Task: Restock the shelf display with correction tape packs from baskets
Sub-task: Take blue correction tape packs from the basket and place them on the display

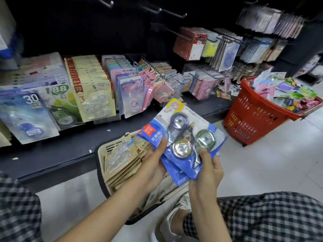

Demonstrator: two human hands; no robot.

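A long dark shelf [73, 145] runs across the scene at a low level, its back part filled with upright rows of carded correction tape packs [95, 95], some marked 30, 88 and 3. Behind and to the right, peg hooks [215, 48] carry more hanging card packs. On the pale tiled floor to the right stands a red basket [251, 119], heaped with mixed bright packets. Nearer, just in front of the shelf edge, sits a beige basket [102, 154] with a dark rim, holding a slanted stack of tan-backed packs [122, 163]. Above this basket both hands hold a small bundle of blue correction tape packs [185, 137], the top card showing three round dispensers under clear blisters. The left hand [153, 163] grips the bundle's left edge, thumb on the face and fingers curled underneath. The right hand [208, 172] pinches the lower right part, thumb pressed on the front beside the green dispenser, fingers behind. Checked trouser legs and a pale shoe [174, 219] show at the bottom.
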